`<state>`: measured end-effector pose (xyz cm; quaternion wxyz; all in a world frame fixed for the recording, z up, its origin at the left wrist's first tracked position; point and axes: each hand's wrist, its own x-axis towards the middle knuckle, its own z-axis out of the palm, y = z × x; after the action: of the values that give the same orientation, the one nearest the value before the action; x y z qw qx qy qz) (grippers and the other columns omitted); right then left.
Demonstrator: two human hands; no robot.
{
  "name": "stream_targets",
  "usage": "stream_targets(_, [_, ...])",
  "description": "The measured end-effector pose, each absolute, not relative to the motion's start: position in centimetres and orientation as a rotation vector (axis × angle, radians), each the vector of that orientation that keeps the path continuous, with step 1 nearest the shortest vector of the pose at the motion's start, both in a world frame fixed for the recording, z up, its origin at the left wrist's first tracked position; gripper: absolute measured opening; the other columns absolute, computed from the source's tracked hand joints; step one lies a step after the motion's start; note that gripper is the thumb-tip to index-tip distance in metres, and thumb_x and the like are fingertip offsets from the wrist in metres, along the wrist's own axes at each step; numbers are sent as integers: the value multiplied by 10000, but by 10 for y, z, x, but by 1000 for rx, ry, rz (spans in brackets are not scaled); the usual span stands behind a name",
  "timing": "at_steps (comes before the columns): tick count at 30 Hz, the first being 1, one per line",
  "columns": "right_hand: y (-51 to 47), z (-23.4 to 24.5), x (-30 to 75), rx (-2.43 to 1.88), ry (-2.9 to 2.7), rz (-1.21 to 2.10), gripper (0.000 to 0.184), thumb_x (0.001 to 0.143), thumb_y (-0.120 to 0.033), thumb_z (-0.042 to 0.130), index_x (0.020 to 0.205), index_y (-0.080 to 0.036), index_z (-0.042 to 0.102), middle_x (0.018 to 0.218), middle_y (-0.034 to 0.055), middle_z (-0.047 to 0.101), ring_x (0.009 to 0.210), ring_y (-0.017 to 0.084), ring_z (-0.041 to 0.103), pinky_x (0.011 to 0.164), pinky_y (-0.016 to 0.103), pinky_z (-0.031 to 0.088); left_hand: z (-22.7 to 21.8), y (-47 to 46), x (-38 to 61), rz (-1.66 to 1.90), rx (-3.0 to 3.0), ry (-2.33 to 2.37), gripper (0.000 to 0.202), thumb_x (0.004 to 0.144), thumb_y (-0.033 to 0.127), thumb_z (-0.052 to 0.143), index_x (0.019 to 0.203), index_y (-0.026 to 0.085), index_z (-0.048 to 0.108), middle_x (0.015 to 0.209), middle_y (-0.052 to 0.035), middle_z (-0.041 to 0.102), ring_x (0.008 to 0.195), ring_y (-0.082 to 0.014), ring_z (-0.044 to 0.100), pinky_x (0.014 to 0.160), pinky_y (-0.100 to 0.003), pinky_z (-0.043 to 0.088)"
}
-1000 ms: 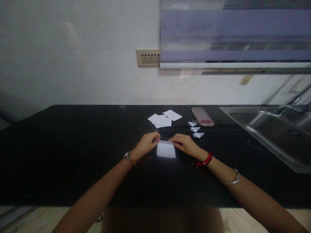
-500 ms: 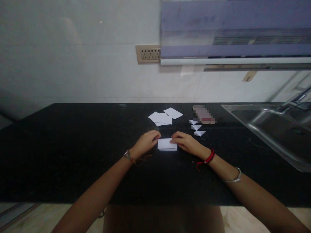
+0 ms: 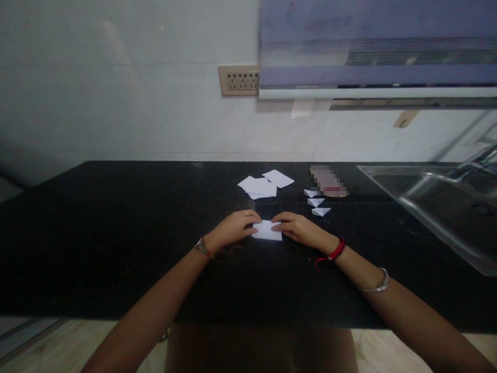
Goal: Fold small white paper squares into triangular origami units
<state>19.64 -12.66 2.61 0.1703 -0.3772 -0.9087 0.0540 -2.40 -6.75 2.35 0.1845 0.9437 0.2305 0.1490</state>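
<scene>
A folded sheet of white paper (image 3: pixel 267 232) lies on the dark countertop in front of me, between my two hands. My left hand (image 3: pixel 236 225) grips its left side, thumb on the paper and fingers at the upper left corner. From the other side, my right hand (image 3: pixel 298 228) holds the upper right part between thumb and fingers. Beyond the hands lies a loose group of flat white paper pieces (image 3: pixel 264 187). To their right, three small folded paper triangles (image 3: pixel 320 212) form a short column.
A blurred-out phone-like object (image 3: pixel 329 182) lies just behind the triangles. At the right, a steel sink (image 3: pixel 419 217) with a faucet (image 3: pixel 476 160) is set into the black counter (image 3: pixel 116 248). On the tiled wall are a socket panel (image 3: pixel 238 81) and a purple blind (image 3: pixel 373 46).
The paper's upper layer now lies lined up over the lower one, whose edge stuck out before. My left hand has reached in over the paper's left side. The view has shifted slightly.
</scene>
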Motion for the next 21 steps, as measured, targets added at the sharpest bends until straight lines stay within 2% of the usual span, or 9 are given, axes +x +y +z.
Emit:
stream_targets(9, [-127, 30, 197, -1097, -2611, 170, 280, 768, -76, 440, 955, -178, 622, 1065, 81, 548, 973, 156, 511, 843, 288, 421, 23, -68, -27, 434, 2617, 585, 345, 728, 325, 559, 1042, 184, 535, 1042, -55, 538, 977, -169, 477, 873, -289, 360])
stream_targets(21, [-128, 33, 196, -1031, -2646, 156, 284, 774, -73, 429, 954, -173, 624, 1045, 87, 559, 977, 156, 503, 839, 287, 421, 29, -73, -27, 367, 2669, 592, 380, 726, 291, 550, 1089, 188, 509, 1104, -60, 501, 1016, -172, 454, 897, -288, 343])
